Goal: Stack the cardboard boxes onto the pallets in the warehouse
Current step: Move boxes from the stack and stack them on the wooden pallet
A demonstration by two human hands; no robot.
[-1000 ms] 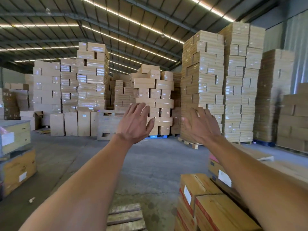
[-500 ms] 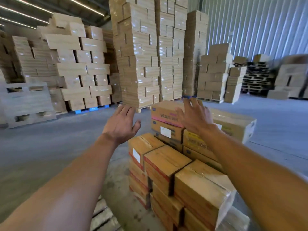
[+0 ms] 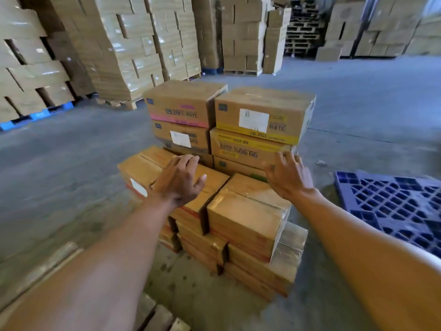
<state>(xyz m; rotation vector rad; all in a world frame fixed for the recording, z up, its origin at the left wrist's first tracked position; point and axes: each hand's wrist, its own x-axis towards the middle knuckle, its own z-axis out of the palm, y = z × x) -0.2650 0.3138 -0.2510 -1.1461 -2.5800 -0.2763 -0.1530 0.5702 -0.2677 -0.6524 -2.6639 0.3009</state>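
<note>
Head camera looked down along both bare forearms. The left hand (image 3: 177, 180) was spread wide, fingers straight and thumb out, palm down over the top of the front-left box (image 3: 140, 164); whether it touched the cardboard could not be told. The right hand (image 3: 289, 179) was likewise wide and held nothing, its fingertips (image 3: 281, 156) up at the lower right corner of the upside-down yellow-print box (image 3: 238, 149). Below that hand sat the front-right box (image 3: 245, 213), taped along its top, side by side with the front-left box on lower layers of similar cartons. Behind them the pile rose higher. A pink-banded box (image 3: 181, 103) lay on top at the left, above a white-labelled box (image 3: 167, 136). A yellow-banded box (image 3: 262, 103), also bearing a white label, lay on top at the right, directly over the upside-down one. The concrete floor (image 3: 71, 168) spread around the pile. A blue plastic pallet (image 3: 391, 206) lay near it on the right, and slats of a wooden pallet (image 3: 157, 316) showed at the bottom edge. Farther off stood tall wrapped stacks of cartons (image 3: 133, 44) and a pile of empty pallets (image 3: 301, 32).
</note>
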